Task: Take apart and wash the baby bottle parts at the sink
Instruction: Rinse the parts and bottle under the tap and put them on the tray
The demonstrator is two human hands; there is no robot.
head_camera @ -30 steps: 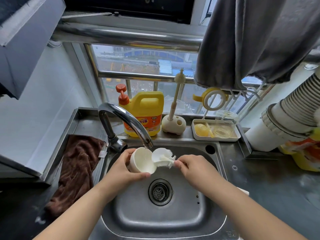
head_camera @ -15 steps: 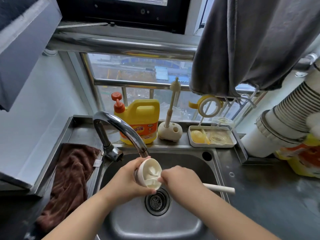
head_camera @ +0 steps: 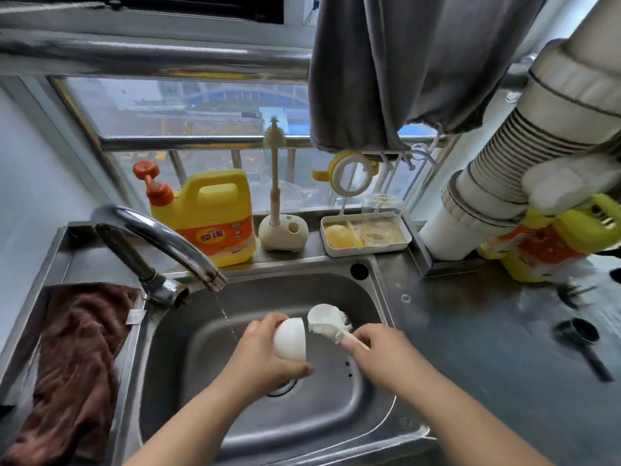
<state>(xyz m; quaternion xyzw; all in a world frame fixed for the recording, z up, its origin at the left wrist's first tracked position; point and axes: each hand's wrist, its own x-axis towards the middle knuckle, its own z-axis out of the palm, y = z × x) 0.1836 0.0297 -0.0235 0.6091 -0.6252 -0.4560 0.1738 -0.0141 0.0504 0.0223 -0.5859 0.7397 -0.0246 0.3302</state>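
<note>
Left hand (head_camera: 265, 356) grips white bottle cap (head_camera: 290, 338) over sink (head_camera: 379, 297) centre, near drain. Right hand (head_camera: 383, 348) pinches brush (head_camera: 327, 322) handle, bristles just beside cap rim. Faucet (head_camera: 161, 238) far-left, thin stream running. Open basin near and right.

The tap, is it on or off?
On. A thin stream of water falls from the tap spout into the sink.
</note>
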